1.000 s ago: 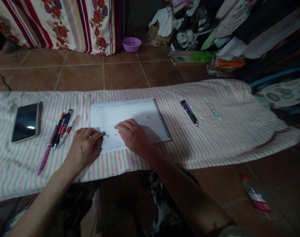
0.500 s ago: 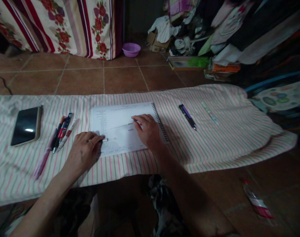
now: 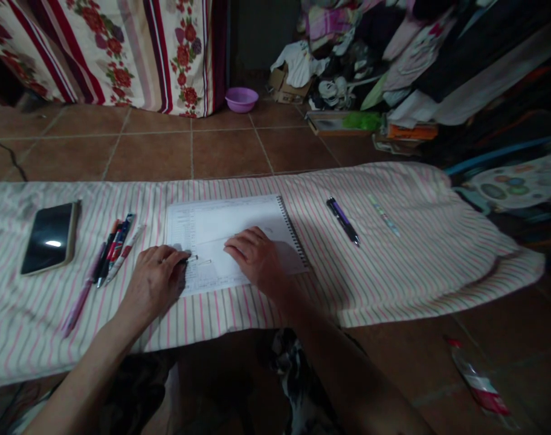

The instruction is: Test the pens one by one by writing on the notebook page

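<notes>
A spiral notebook (image 3: 239, 211) lies open on the striped cloth, with a white page and print along its left side. My left hand (image 3: 155, 272) rests at its left edge, closed on a short dark pen piece (image 3: 191, 258) with a silver end. Just right of that end, a thin pale piece (image 3: 205, 261) lies on the paper. Over the middle of the page is my right hand (image 3: 255, 257), its fingers drawn together low at the paper; whatever is between them is hidden. A small grey spot (image 3: 269, 229) shows beyond its knuckles.
Left of the notebook lie several pens (image 3: 115, 248) and a phone (image 3: 51, 238). To the right are a black and purple pen (image 3: 343, 220) and a pale green stick-like pen (image 3: 383, 214). A plastic bottle (image 3: 479, 380) lies on the floor, lower right.
My right hand has moved left and toward me across the page, and the small dark piece at its fingertips no longer shows. My left hand stays in place on the pen piece.
</notes>
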A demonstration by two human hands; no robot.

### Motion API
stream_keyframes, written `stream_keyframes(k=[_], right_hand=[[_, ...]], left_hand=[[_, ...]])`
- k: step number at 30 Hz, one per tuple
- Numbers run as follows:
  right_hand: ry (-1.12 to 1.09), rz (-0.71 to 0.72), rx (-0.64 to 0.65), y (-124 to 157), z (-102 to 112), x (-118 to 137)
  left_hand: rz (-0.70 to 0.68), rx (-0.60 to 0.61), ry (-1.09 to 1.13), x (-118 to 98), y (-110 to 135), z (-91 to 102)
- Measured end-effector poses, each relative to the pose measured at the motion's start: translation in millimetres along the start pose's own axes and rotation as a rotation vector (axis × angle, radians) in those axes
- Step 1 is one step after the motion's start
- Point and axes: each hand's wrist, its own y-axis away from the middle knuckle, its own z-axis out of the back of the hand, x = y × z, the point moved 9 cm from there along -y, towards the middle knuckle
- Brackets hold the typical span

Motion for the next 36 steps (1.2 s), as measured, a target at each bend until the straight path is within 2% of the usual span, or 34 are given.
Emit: stream_keyframes(k=[10,15,18,22,29,36], right_hand=[[0.008,0.064,0.193,3,-26,31],[0.054,-0.009,0.245,1,-31,31],[0.060,0.008,0.263,1,-34,31],[0.023,0.037,0.246,2,-36,33],[-0.042,0.039,0.136,-2,-31,39],[-0.077,0.107,0.121,-9,-30,55]], left_hand=[[-0.002,-0.011,0.031,1,2,0.9],[0.001,-0.020,0.070,1,2,1.4],[-0.004,-0.025,0.089,2,2,2.4],[-0.004,-0.024,0.107,4,2,2.8],[0.002,-0.002,0.086,5,3,2.7],[-0.045,-0.041,-0.086,-1,2,20.8]])
